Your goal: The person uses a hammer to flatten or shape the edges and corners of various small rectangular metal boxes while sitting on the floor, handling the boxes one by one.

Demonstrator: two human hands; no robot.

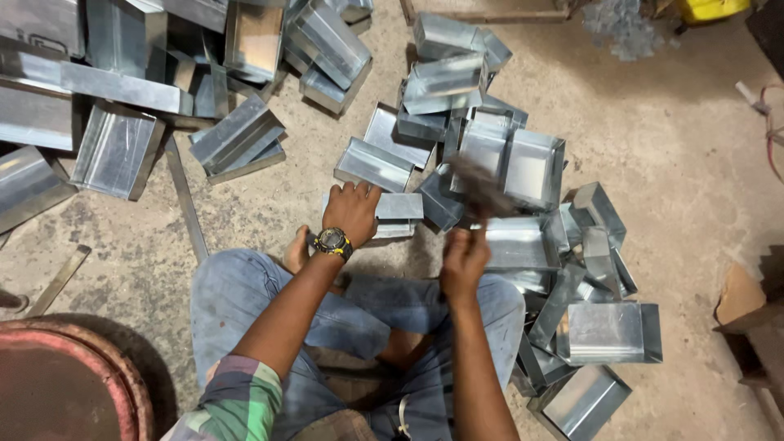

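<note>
A: Sitting cross-legged on the concrete floor (653, 147), person in blue jeans. Landmark is the small folded sheet-metal piece (398, 214) right in front of the knees.

B: Left hand?

A: Left hand (353, 211) lies on top of that piece, fingers spread over its left end, pressing it down. Not wrapped around it, just flat on it. Black and yellow wristwatch (333, 242) on that wrist.

B: Right?

A: Right hand (464, 260) is just right of the piece, fist clenched around a hammer (480, 189). Hammer head is motion-blurred, raised above and to the right of the piece, not touching it.

B: Surroundings?

A: Open galvanized tray (532, 167) up and right of the piece. Loose pile of similar trays (604, 331) farther right and below. Another heap of larger metal channels (122, 147) well to the upper left. Thin flat metal strip (186, 200) on the floor left of the piece. Rusty red round drum (57, 384) far lower left. Brown block (739, 296) far right.
</note>
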